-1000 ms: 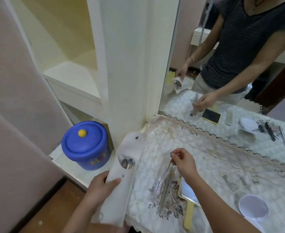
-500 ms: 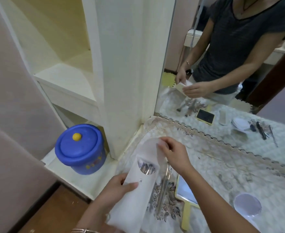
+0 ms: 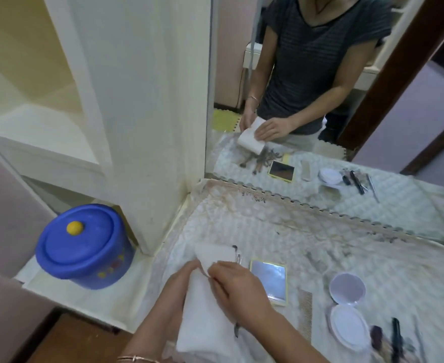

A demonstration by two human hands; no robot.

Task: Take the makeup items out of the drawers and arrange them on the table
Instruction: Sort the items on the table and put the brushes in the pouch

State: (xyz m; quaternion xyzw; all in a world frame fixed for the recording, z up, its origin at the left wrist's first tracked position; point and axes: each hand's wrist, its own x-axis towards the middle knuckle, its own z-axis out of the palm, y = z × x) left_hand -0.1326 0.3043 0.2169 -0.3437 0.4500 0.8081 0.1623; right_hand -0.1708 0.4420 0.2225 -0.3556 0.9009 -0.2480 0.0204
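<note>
A long white pouch lies over the table's near left edge, its top flap folded back. My left hand grips its left side and my right hand pinches the flap at its top. Thin metal tools poke out from under the pouch near the top and at its right edge. On the tablecloth to the right lie a yellow-framed hand mirror, a comb, an open white compact and dark pencils.
A blue lidded tub with a yellow knob stands on a low shelf to the left. A white cabinet post rises beside it. A wall mirror backs the lace-covered table and reflects the person and the items.
The pouch has come down from upright onto the table, and its flap is folded over. My right hand moved from the tools onto the pouch's flap. The view shifted right.
</note>
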